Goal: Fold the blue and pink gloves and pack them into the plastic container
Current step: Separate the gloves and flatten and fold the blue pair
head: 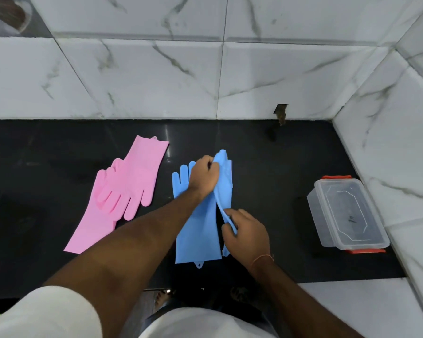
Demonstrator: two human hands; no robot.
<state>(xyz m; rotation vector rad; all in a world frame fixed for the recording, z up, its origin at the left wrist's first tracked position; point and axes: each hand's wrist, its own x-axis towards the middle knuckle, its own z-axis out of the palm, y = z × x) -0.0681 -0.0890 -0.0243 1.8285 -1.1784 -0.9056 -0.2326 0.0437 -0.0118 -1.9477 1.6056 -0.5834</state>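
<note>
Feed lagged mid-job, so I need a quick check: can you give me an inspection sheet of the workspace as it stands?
Surface: black glossy counter, reflective.
Job's things: pink gloves lie flat, overlapped, unfolded; blue gloves being handled; plastic container at right, lid on, orange clips.
Clutter: nothing seen.
Grippers: left hand pinches a blue glove's upper end; right hand fingers grip its lower edge.
Cables: nothing seen.
Surroundings: white marble-look wall tiles; chipped hole at the wall base.

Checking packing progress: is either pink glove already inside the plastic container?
No, the pink gloves lie flat on the black counter, left of the blue gloves, while the plastic container sits closed at the right.
</note>
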